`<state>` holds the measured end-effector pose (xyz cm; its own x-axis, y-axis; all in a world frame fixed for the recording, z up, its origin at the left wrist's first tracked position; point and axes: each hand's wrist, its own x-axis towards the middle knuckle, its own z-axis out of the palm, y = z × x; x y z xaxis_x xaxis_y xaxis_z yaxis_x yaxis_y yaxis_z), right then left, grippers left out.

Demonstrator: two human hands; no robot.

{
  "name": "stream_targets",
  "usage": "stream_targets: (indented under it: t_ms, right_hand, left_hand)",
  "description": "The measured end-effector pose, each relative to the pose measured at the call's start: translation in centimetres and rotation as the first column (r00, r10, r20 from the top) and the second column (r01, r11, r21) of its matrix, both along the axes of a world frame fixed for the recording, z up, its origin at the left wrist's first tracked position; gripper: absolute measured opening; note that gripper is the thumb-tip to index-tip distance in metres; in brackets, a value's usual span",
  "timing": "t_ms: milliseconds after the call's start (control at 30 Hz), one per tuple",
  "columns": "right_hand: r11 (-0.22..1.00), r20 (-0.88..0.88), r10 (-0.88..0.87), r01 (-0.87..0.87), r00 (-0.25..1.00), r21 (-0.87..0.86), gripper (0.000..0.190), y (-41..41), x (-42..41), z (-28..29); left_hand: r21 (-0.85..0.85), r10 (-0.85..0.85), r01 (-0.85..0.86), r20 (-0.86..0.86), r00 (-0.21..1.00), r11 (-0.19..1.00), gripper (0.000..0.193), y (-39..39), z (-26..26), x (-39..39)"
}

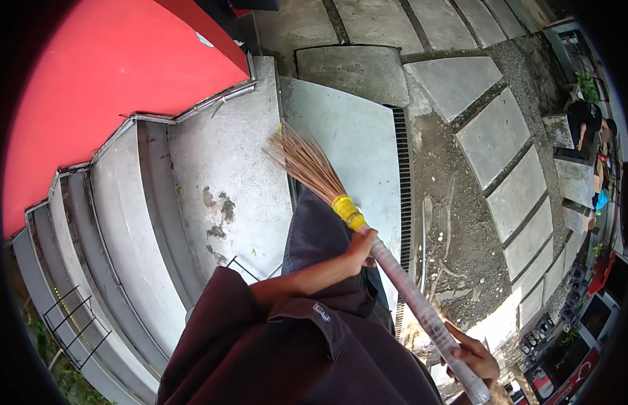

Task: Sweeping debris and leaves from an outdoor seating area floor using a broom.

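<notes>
A stick broom (314, 167) with thin brown bristles and a yellow plastic collar slants across the view. My left hand (362, 250) grips its pale, wrapped handle just below the collar. Near the handle's far end, at the lower right, my right hand (473, 357) is closed around it. The slightly blurred bristle tips are over the edge between the stained concrete landing (223, 172) and a smooth grey slab (344, 131). Whether the tips touch the surface I cannot tell. A small leaf (253, 252) lies on the landing.
Concrete steps (126, 202) lie at left beside a red wall (126, 61). A drain grate (404, 187) borders the slab; beyond it are soil with roots and paving slabs (494, 134). A wire rack (78, 326) is at lower left. Another person (585, 119) is at far right.
</notes>
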<state>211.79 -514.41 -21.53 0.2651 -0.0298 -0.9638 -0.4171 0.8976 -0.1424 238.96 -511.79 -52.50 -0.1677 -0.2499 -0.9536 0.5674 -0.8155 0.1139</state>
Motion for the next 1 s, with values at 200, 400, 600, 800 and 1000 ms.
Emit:
stream_targets:
  t_ms: [200, 400, 600, 800, 1000]
  right_hand:
    - [0.991, 0.074, -0.125, 0.128, 0.989, -0.034, 0.067, 3.6, -6.1, 3.4]
    - [0.952, 0.192, 0.145, -0.085, 0.971, -0.294, 0.061, 4.6, 0.9, -4.9]
    - [0.999, 0.052, 0.007, -0.004, 0.999, -0.052, 0.061, 5.8, -2.2, -4.3]
    - [0.998, -0.001, -0.062, 0.062, 0.998, -0.011, 0.060, 6.1, -10.0, 4.9]
    - [0.981, 0.228, -0.097, 0.131, 0.969, -0.141, 0.063, 6.2, -9.0, 4.0]
  left_hand:
    - [-0.207, 0.065, -0.055, 0.044, 0.997, 0.977, 0.031, 1.2, 5.9, -3.9]
    - [-0.306, 0.360, -0.280, 0.247, 0.900, 0.910, 0.029, -0.7, -0.5, 1.5]
    - [-0.015, 0.070, -0.068, 0.160, 0.985, 0.998, 0.036, 3.8, -4.0, -3.1]
    - [-0.037, -0.039, 0.032, -0.213, 0.976, 0.999, 0.041, 5.4, 2.2, -11.2]
    - [-0.290, 0.155, -0.141, 0.023, 0.988, 0.946, 0.035, 2.6, 7.9, -7.3]
